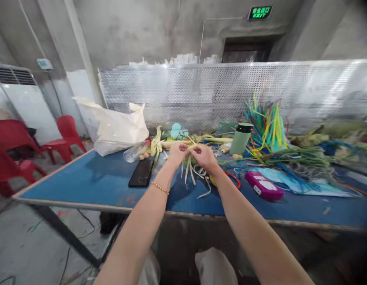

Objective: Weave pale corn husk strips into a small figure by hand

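Note:
My left hand (pixel 177 152) and my right hand (pixel 203 156) meet above the middle of the blue table (pixel 106 186). Both have their fingers pinched at the top of a bundle of pale green leaf strips (pixel 189 172). The strips hang down below my hands and fan out, some curling toward the tabletop. The exact spot where the fingertips grip is too small to make out. Just left of my left hand lies a pale yellow husk-like piece (pixel 156 143). Below my right hand a red-handled tool (pixel 235 180) is partly hidden by my forearm.
A black phone (pixel 141 173), a clear bottle (pixel 135 152) and a white bag (pixel 120 128) are on the left. To the right stand a green flask (pixel 240 138) and bright strips (pixel 272 126), with a purple packet (pixel 264 185) nearer. A perforated metal panel (pixel 171 91) rises behind.

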Demonstrator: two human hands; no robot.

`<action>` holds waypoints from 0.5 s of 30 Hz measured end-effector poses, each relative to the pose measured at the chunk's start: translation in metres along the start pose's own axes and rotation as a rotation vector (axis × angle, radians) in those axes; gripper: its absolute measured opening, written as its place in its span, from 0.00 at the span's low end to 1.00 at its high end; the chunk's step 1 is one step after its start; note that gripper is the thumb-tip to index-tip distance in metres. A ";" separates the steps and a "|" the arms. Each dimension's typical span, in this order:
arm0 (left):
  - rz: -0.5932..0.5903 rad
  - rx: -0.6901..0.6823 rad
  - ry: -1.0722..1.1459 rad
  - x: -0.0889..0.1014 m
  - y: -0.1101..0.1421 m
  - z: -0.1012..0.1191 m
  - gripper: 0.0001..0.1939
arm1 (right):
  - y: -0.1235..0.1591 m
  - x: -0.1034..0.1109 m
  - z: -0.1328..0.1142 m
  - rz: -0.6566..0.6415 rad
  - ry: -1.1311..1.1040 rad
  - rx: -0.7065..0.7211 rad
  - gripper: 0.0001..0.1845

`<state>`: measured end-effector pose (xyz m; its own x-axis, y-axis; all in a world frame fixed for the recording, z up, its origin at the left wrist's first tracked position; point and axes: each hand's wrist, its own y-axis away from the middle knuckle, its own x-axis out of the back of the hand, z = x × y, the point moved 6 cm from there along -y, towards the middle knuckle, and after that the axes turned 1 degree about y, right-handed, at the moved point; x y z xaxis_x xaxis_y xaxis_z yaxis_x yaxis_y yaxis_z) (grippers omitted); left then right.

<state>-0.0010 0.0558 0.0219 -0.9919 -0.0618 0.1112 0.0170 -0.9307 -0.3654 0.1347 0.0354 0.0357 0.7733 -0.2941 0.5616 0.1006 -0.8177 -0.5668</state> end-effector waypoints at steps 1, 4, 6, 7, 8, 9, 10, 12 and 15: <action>0.024 -0.029 -0.035 0.001 0.001 0.003 0.12 | -0.001 0.001 0.001 0.009 -0.007 -0.008 0.10; 0.085 -0.120 -0.182 0.003 0.007 0.013 0.14 | -0.001 0.002 0.003 0.025 -0.042 -0.032 0.09; 0.106 -0.186 -0.314 0.003 0.011 0.021 0.13 | -0.001 0.001 0.005 0.024 -0.082 -0.053 0.08; 0.110 -0.202 -0.372 0.003 0.013 0.024 0.12 | -0.001 0.000 0.005 0.023 -0.100 -0.060 0.08; 0.097 -0.213 -0.421 0.002 0.015 0.026 0.11 | -0.001 0.000 0.006 0.021 -0.114 -0.061 0.08; 0.084 -0.218 -0.463 0.000 0.016 0.028 0.10 | -0.001 0.000 0.006 0.022 -0.125 -0.059 0.08; 0.067 -0.219 -0.496 -0.001 0.016 0.029 0.10 | -0.001 0.000 0.006 0.023 -0.132 -0.053 0.08; 0.043 -0.213 -0.542 -0.002 0.017 0.030 0.11 | -0.002 0.000 0.005 0.030 -0.139 -0.038 0.09; 0.030 -0.207 -0.571 -0.002 0.015 0.028 0.10 | -0.002 0.000 0.007 0.032 -0.164 -0.043 0.09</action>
<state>0.0048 0.0318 0.0417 -0.7660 -0.3240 0.5552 -0.0379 -0.8395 -0.5421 0.1387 0.0404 0.0330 0.8678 -0.2386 0.4360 0.0503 -0.8306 -0.5547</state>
